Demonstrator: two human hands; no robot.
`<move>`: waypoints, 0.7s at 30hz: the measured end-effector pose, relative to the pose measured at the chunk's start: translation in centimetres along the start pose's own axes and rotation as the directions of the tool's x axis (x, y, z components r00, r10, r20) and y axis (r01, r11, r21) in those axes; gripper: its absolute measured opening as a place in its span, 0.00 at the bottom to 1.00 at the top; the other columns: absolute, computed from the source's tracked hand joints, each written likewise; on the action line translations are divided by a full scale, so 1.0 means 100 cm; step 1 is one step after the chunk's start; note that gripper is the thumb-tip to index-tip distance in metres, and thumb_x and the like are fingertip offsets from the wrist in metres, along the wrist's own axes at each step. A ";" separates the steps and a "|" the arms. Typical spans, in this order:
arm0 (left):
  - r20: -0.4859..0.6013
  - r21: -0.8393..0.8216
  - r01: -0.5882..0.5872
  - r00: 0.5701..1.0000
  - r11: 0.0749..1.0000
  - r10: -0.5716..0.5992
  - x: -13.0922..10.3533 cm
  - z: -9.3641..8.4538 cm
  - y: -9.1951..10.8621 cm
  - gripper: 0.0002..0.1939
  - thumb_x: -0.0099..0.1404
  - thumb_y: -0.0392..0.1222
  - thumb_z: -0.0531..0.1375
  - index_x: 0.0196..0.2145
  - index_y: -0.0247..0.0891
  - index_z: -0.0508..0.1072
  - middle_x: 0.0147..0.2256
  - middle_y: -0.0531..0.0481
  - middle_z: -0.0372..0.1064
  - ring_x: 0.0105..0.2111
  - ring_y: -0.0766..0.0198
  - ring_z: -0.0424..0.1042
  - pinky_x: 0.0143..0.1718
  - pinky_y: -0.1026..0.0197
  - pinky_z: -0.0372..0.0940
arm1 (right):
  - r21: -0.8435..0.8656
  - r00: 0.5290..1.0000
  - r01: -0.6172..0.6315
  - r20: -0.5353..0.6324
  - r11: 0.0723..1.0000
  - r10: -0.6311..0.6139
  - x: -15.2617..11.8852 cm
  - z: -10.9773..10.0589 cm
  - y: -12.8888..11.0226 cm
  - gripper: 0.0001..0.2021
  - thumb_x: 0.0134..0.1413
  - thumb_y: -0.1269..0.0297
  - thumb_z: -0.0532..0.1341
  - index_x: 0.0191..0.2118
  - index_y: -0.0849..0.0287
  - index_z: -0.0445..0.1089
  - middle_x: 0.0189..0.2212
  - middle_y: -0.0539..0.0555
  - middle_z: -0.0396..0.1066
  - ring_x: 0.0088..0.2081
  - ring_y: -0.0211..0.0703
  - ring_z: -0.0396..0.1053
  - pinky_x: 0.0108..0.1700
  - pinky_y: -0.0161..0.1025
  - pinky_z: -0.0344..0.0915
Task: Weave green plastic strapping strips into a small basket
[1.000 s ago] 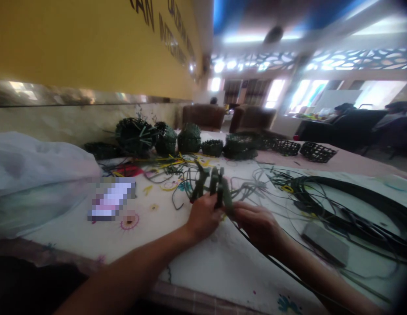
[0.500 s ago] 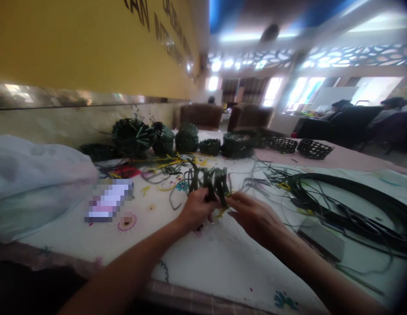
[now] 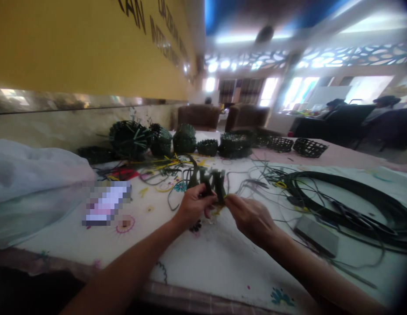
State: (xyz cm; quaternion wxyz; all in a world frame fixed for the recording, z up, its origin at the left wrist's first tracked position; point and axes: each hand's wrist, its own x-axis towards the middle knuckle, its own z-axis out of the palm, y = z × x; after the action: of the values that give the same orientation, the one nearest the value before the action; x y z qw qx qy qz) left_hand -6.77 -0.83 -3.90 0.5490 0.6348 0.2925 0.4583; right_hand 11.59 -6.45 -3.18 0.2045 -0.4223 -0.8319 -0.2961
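Note:
Over the middle of the flowered tablecloth (image 3: pixel 219 262), my left hand (image 3: pixel 194 204) grips a small half-woven basket (image 3: pixel 219 183) of dark green strips. Loose strip ends stand up from it, and a bit of yellow strip shows along its lower edge. At the basket's right side, my right hand (image 3: pixel 251 216) is closed in a pinch on what looks like the end of the yellow strip. The pinched end itself is mostly covered by the fingers. Strip offcuts lie just behind the basket.
Several finished green baskets (image 3: pixel 184 139) line the far side of the table. To the right are a coil of dark strip (image 3: pixel 324 176) and a grey block (image 3: pixel 316 236). A blurred-out flat item (image 3: pixel 108 203) and a white plastic bag (image 3: pixel 42 175) sit left. People sit far back.
My right hand has closed from loosely extended fingers into a pinch at the basket's right edge. The left hand keeps its grip. The whole view has shifted slightly.

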 end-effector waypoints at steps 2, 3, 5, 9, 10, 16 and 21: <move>0.026 0.036 -0.047 0.999 0.998 0.046 -0.001 -0.001 0.005 0.10 0.61 0.43 0.61 0.37 0.34 0.71 0.26 0.54 0.70 0.15 0.73 0.66 0.20 0.67 0.66 | 0.024 0.999 -0.005 -0.032 1.000 0.006 -0.001 0.003 0.004 0.15 0.62 0.78 0.49 0.32 0.61 0.71 0.28 0.54 0.68 0.24 0.37 0.60 0.25 0.37 0.52; 0.035 0.060 -0.087 0.996 0.994 0.085 -0.002 -0.003 0.009 0.12 0.62 0.43 0.60 0.41 0.35 0.71 0.31 0.51 0.72 0.16 0.72 0.68 0.22 0.66 0.68 | 0.050 0.998 -0.022 -0.057 0.999 0.025 -0.001 0.003 0.007 0.15 0.61 0.79 0.49 0.33 0.62 0.71 0.29 0.54 0.69 0.25 0.38 0.62 0.26 0.37 0.53; 0.019 0.135 -0.214 0.977 0.967 0.213 -0.004 -0.009 0.018 0.16 0.63 0.41 0.59 0.49 0.37 0.70 0.44 0.45 0.71 0.21 0.72 0.72 0.25 0.65 0.70 | 0.138 0.988 -0.085 -0.118 0.987 0.101 -0.002 0.000 0.015 0.14 0.60 0.79 0.49 0.35 0.61 0.71 0.32 0.55 0.71 0.27 0.38 0.65 0.27 0.35 0.56; -0.160 0.350 -0.436 0.844 0.829 0.512 -0.005 -0.027 0.032 0.14 0.65 0.41 0.57 0.49 0.41 0.72 0.51 0.45 0.65 0.24 0.74 0.71 0.26 0.67 0.70 | 0.457 0.928 -0.244 -0.146 0.855 0.343 -0.002 -0.017 0.038 0.10 0.63 0.71 0.52 0.35 0.59 0.71 0.32 0.55 0.70 0.30 0.39 0.68 0.32 0.35 0.63; -0.208 0.392 -0.433 0.818 0.811 0.537 -0.004 -0.031 0.033 0.13 0.66 0.41 0.57 0.47 0.40 0.72 0.50 0.46 0.66 0.24 0.74 0.70 0.26 0.67 0.70 | 0.522 0.908 -0.280 -0.130 0.806 0.399 -0.002 -0.022 0.044 0.09 0.62 0.70 0.54 0.34 0.58 0.71 0.31 0.54 0.70 0.30 0.40 0.68 0.32 0.36 0.64; -0.257 0.524 -0.303 0.834 0.796 0.487 0.002 -0.038 0.026 0.10 0.67 0.41 0.56 0.44 0.38 0.74 0.42 0.47 0.71 0.37 0.65 0.72 0.38 0.64 0.70 | 0.679 0.829 -0.378 -0.055 0.630 0.556 -0.006 -0.036 0.068 0.08 0.59 0.64 0.59 0.31 0.58 0.71 0.28 0.52 0.68 0.28 0.41 0.67 0.30 0.38 0.65; -0.228 0.529 -0.291 0.857 0.798 0.463 0.003 -0.034 0.022 0.11 0.66 0.42 0.57 0.45 0.39 0.72 0.42 0.47 0.70 0.40 0.63 0.71 0.39 0.62 0.69 | 0.786 0.807 -0.360 -0.007 0.502 0.590 -0.010 -0.035 0.075 0.08 0.56 0.61 0.61 0.30 0.58 0.72 0.28 0.52 0.68 0.27 0.40 0.68 0.28 0.38 0.66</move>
State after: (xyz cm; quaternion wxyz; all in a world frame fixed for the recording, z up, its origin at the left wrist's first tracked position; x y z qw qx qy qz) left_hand -10.03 0.42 -1.82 0.2116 0.7050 0.3531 0.5776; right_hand 18.64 -5.84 1.23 0.5478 -0.4662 -0.6889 0.0897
